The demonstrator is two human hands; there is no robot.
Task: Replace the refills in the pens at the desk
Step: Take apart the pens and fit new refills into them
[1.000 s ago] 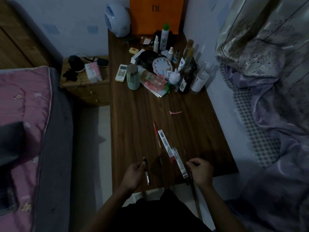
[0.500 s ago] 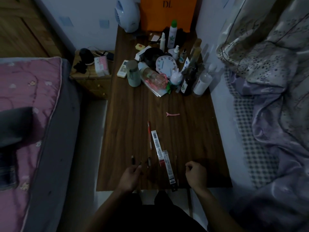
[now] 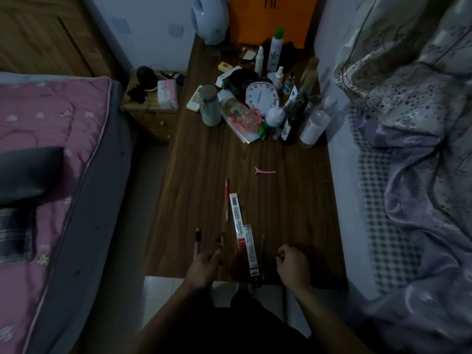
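Observation:
On the brown desk (image 3: 293, 200), a red pen (image 3: 226, 198) lies lengthwise beside two long white refill packets (image 3: 236, 213) (image 3: 250, 251). A pale pen (image 3: 197, 240) rests to the left, its lower end by my left hand (image 3: 201, 270). That hand's thumb and forefinger pinch the lower end of a short dark pen piece (image 3: 221, 240) lying on the desk. A thin dark refill (image 3: 263, 247) lies right of the packets. My right hand (image 3: 293, 267) rests curled near the front edge, apart from the refill, with nothing visible in it.
A pink hair clip (image 3: 265, 171) lies mid-desk. Bottles, a pale clock (image 3: 260, 96), a green cup (image 3: 210, 106) and an orange bag (image 3: 270, 19) crowd the far end. A pink bed (image 3: 51, 149) is left, a nightstand (image 3: 150, 108) beyond it, and bedding (image 3: 413, 149) right.
The pale pen that my left hand held now lies on the desk. The thin refill has left my right hand and rests beside the packets. My view has shifted slightly.

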